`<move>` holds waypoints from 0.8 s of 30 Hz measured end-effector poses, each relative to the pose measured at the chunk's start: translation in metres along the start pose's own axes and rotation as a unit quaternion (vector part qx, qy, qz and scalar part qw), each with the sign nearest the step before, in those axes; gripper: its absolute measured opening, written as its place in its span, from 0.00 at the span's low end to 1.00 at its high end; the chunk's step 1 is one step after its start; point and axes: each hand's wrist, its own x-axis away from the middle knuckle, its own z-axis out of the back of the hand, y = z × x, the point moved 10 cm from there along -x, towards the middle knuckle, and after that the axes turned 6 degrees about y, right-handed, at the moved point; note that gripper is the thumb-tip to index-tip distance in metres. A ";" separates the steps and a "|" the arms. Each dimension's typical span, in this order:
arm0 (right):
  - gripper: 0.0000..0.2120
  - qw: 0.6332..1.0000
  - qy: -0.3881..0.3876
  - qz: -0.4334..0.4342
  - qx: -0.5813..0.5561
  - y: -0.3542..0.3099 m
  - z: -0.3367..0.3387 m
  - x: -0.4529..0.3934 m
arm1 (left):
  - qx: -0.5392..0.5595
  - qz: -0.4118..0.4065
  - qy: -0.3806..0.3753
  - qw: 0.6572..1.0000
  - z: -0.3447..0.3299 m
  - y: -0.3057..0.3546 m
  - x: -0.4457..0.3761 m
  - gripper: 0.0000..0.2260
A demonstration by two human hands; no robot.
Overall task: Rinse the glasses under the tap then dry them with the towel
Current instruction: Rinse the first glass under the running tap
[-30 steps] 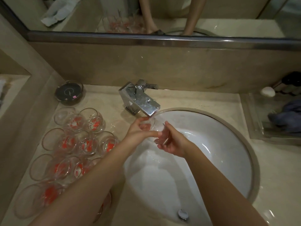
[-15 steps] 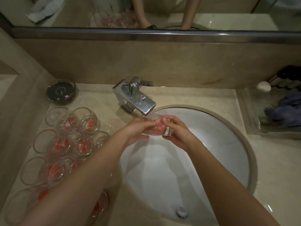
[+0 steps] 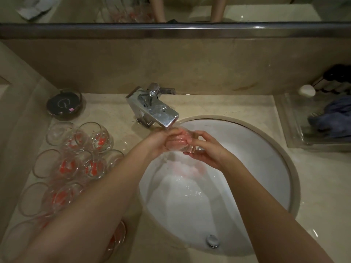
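Both hands grasp one glass directly beneath the spout of the tap, above the basin. The left hand wraps the mouth end of the glass, and the right hand pinches its thick base. Half a second earlier the glass was held in much the same grip at the spout; a second earlier the hands were more apart, with the glass only just arriving under the tap. Water now sheets and splashes down the basin wall below the hands, towards the drain plug. This suggests that rinsing of this glass is under way, with drying yet to come. On the bench to the left lie the other glasses, clear with red markings, clustered together on their sides and touching one another; whether they are already rinsed cannot be told. A dark round dish sits behind them. Well to the right, a clear tray holds a blue cloth, possibly the towel.
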 end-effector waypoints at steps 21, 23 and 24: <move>0.16 0.999 0.013 -0.035 0.036 0.003 0.003 -0.006 | -0.032 -0.008 -0.007 0.999 -0.009 -0.018 -0.006 0.08; 0.14 0.998 0.005 0.011 0.054 -0.003 0.004 -0.005 | -0.013 -0.002 0.003 1.000 -0.005 -0.019 -0.006 0.06; 0.17 0.997 -0.004 0.027 0.071 -0.005 0.005 -0.005 | -0.016 -0.003 0.003 1.000 -0.004 -0.020 -0.006 0.05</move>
